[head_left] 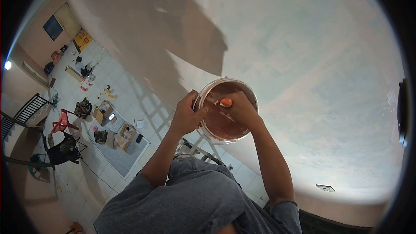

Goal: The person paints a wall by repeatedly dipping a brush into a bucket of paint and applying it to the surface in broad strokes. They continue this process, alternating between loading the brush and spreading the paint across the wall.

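Note:
A round bucket (215, 138) with a pale, smeared rim hangs in front of my body, its inside coated with pinkish-brown paint. My left hand (189, 113) grips the rim on the left side, thumb over the edge. Inside the mouth of the bucket, my right hand (241, 112) is closed around a tool with an orange handle (225, 102). The handle's rounded end points up toward me, and the working end is hidden below my hand.
A large wall (312, 69) with patchy pale paint fills the right, close beyond the bucket. Metal ladder parts (190, 148) show beneath me. Far below, the tiled floor holds open cardboard boxes (102, 112), a red plastic chair (65, 121) and a black folding chair (65, 149).

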`<act>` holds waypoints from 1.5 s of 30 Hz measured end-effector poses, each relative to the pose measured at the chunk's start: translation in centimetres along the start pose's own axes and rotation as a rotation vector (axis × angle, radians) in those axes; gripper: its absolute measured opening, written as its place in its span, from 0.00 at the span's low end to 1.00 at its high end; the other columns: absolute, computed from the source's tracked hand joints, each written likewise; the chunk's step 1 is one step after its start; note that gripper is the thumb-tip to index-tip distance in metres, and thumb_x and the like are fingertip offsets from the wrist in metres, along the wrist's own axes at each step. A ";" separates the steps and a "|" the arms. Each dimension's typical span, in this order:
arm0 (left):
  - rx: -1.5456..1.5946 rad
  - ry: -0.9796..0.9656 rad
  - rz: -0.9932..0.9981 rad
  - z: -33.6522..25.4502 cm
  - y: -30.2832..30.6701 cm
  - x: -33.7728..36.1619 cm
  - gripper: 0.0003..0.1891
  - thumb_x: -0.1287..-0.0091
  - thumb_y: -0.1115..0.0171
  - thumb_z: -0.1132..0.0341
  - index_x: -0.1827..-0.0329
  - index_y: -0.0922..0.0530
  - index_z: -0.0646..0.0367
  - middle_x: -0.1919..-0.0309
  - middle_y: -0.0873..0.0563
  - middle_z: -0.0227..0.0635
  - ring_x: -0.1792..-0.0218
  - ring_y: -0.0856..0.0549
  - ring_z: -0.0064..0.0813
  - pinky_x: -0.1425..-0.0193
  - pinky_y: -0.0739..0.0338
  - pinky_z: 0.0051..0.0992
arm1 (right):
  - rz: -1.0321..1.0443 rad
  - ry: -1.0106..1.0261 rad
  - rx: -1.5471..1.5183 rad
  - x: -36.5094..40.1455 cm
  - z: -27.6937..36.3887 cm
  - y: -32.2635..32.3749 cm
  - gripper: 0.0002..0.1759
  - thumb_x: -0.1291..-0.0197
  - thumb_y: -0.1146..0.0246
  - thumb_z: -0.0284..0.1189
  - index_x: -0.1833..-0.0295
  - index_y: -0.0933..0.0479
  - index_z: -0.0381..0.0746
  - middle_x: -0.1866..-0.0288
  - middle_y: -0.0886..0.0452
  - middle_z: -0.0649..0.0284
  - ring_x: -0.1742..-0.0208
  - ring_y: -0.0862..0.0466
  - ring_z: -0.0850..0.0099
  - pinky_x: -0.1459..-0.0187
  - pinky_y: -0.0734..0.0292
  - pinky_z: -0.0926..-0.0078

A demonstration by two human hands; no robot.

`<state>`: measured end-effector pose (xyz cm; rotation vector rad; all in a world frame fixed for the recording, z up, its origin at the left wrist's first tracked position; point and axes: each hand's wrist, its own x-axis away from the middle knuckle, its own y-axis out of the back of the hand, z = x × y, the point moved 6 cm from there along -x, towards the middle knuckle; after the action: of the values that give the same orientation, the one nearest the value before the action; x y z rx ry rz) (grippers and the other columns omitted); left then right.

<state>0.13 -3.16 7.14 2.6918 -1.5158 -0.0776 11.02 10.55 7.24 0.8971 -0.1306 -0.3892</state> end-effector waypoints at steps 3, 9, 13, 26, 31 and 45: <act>-0.016 -0.021 0.002 0.5 0.0 -0.2 0.08 0.40 0.39 0.73 0.61 0.28 0.63 0.77 0.22 0.31 0.82 0.22 0.18 0.82 0.27 0.22 | 0.036 0.088 0.022 -0.2 0.6 -0.7 0.12 0.55 0.32 0.21 0.60 0.17 0.39 0.69 0.16 0.52 0.68 0.18 0.51 0.61 0.23 0.63; -0.018 0.020 -0.005 -0.1 0.3 -0.2 0.08 0.41 0.38 0.72 0.65 0.29 0.63 0.77 0.24 0.30 0.83 0.24 0.19 0.82 0.28 0.24 | -0.077 0.041 -0.090 -0.4 1.8 1.3 0.07 0.51 0.32 0.26 0.64 0.17 0.39 0.69 0.18 0.48 0.66 0.19 0.47 0.61 0.23 0.56; -0.085 -0.092 -0.045 0.3 0.5 -0.4 0.08 0.41 0.38 0.70 0.66 0.29 0.62 0.78 0.24 0.30 0.85 0.24 0.18 0.83 0.29 0.23 | -0.023 0.018 0.097 0.0 2.0 0.7 0.07 0.51 0.31 0.27 0.64 0.17 0.39 0.67 0.18 0.48 0.66 0.19 0.47 0.61 0.22 0.56; 0.070 0.052 -0.116 2.6 0.6 -0.5 0.10 0.37 0.36 0.68 0.69 0.31 0.60 0.83 0.25 0.29 0.86 0.23 0.21 0.85 0.29 0.24 | -0.622 -0.093 -0.837 10.3 -1.2 5.7 0.14 0.37 0.35 0.26 0.50 0.23 0.29 0.58 0.16 0.56 0.58 0.15 0.67 0.53 0.17 0.68; -0.017 0.016 -0.159 2.7 0.7 -0.8 0.11 0.38 0.36 0.69 0.71 0.32 0.60 0.84 0.26 0.32 0.87 0.22 0.24 0.86 0.28 0.28 | -0.818 -0.166 -0.987 11.3 -3.1 4.6 0.12 0.36 0.37 0.27 0.50 0.25 0.33 0.57 0.17 0.56 0.57 0.15 0.66 0.54 0.14 0.61; 0.164 0.057 -0.167 4.0 1.5 0.3 0.12 0.38 0.35 0.70 0.71 0.31 0.60 0.84 0.25 0.32 0.89 0.23 0.24 0.88 0.29 0.25 | -0.941 0.055 -1.386 9.5 -2.3 4.7 0.11 0.36 0.37 0.27 0.49 0.25 0.41 0.56 0.18 0.60 0.56 0.16 0.67 0.53 0.15 0.62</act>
<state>-1.25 -4.22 3.26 2.9162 -1.3342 0.1210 21.71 11.27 9.00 -0.4813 0.5933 -1.1260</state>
